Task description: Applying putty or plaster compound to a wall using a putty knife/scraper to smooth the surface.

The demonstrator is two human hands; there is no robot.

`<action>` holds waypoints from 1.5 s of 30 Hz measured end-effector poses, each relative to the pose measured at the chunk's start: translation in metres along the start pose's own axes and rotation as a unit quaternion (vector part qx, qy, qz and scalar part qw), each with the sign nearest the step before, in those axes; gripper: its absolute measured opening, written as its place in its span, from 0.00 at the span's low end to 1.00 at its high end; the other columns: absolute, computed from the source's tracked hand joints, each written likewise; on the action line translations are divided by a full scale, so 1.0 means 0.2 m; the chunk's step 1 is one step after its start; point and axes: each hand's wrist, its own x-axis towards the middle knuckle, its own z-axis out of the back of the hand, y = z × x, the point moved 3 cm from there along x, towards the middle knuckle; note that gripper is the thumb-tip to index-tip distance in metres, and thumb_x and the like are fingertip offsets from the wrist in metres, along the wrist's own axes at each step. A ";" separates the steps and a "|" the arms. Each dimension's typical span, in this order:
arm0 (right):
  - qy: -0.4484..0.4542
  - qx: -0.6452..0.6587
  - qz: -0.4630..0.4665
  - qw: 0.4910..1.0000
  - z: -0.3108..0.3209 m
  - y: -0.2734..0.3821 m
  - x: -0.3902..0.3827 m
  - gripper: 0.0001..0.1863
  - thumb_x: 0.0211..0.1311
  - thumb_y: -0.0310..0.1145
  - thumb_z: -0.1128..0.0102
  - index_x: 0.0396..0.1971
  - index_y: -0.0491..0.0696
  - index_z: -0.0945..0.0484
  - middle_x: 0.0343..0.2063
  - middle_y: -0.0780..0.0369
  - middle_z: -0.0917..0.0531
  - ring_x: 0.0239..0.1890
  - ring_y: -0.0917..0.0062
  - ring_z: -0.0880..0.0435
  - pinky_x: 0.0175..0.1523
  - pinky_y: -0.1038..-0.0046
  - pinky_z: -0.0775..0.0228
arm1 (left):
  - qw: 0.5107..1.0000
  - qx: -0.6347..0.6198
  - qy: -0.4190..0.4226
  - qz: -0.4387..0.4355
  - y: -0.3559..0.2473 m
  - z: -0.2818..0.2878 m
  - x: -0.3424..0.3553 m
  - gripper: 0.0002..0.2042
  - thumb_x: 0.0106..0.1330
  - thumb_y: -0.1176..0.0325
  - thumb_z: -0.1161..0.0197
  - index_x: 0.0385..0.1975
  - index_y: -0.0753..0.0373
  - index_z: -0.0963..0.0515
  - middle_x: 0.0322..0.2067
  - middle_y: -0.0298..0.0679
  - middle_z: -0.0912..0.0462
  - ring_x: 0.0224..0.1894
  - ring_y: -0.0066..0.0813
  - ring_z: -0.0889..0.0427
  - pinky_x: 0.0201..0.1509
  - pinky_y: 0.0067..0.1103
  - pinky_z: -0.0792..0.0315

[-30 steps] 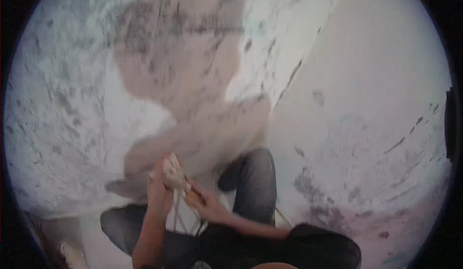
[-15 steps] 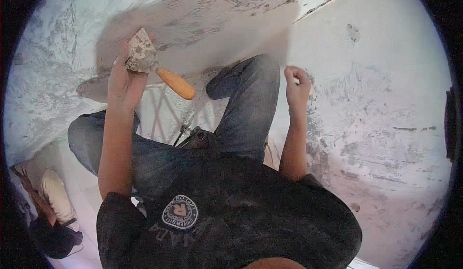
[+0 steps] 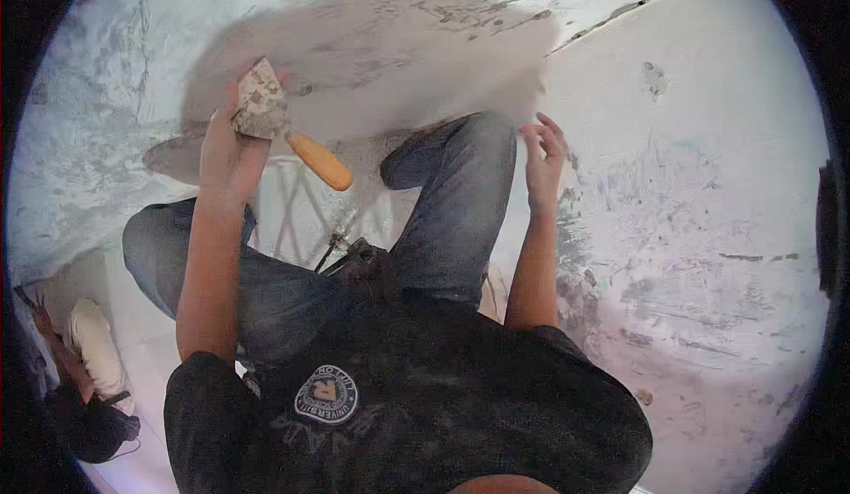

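Observation:
My left hand [image 3: 232, 162] holds a putty knife [image 3: 263, 100] by its blade, with the fingers behind the blade. The blade is triangular and spattered with dried, whitish-grey plaster. Its orange-yellow handle points down and to the right, free of any hand. My right hand [image 3: 544, 159] is raised near the wall on the right, beside my bent knee. Its fingers are curled but apart, and I see nothing in them.
A wall [image 3: 691, 193] with patchy white and grey plaster curves round in front and to the right. My knees in blue jeans [image 3: 456, 193] are bent below my hands. At the far left another person [image 3: 93, 405] in dark top and pale trousers is at the wall.
My right hand has loosened from a closed curl, its fingers now spread apart. The putty knife stays in my left hand, shifted only slightly.

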 end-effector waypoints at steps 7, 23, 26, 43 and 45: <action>-0.139 -0.070 -0.018 0.988 -0.04 0.20 0.05 0.23 0.67 0.55 0.50 0.43 0.53 0.16 0.63 0.54 0.35 0.66 0.55 0.47 0.68 0.50 0.57 | 1.000 0.029 0.001 0.011 0.01 0.02 -0.01 0.24 0.75 0.57 0.57 0.62 0.71 0.39 0.59 0.51 0.30 0.62 0.38 0.31 0.66 0.31 0.36; -0.231 -0.182 0.014 0.956 0.00 0.31 0.10 0.25 0.72 0.49 0.59 0.37 0.44 0.19 0.46 0.53 0.23 0.51 0.65 0.27 0.57 0.61 0.37 | 0.999 0.031 -0.026 0.014 0.05 0.02 -0.05 0.23 0.75 0.55 0.57 0.58 0.68 0.35 0.53 0.48 0.24 0.56 0.37 0.25 0.62 0.30 0.33; -0.098 -0.057 0.178 0.978 -0.10 0.56 -0.11 0.21 0.73 0.44 0.56 0.35 0.44 0.20 0.35 0.58 0.20 0.39 0.71 0.23 0.47 0.72 0.32 | 0.999 0.016 -0.014 0.031 0.13 0.04 -0.03 0.23 0.75 0.54 0.57 0.58 0.68 0.35 0.52 0.48 0.23 0.55 0.37 0.25 0.62 0.30 0.33; 0.356 0.013 -0.065 0.932 -0.89 0.86 -0.37 0.26 0.66 0.31 0.51 0.64 0.42 0.37 0.39 0.48 0.21 0.45 0.58 0.20 0.49 0.64 0.30 | 0.950 0.239 -0.195 0.052 0.61 0.27 0.09 0.30 0.64 0.56 0.39 0.58 0.71 0.38 0.53 0.48 0.28 0.54 0.39 0.26 0.58 0.31 0.31; 0.333 -0.082 0.020 0.939 -0.88 0.86 -0.36 0.27 0.65 0.30 0.51 0.64 0.46 0.37 0.42 0.47 0.22 0.46 0.54 0.21 0.49 0.61 0.30 | 0.907 0.384 -0.167 0.036 0.64 0.26 0.11 0.27 0.65 0.59 0.43 0.59 0.68 0.38 0.58 0.52 0.33 0.57 0.44 0.28 0.58 0.35 0.31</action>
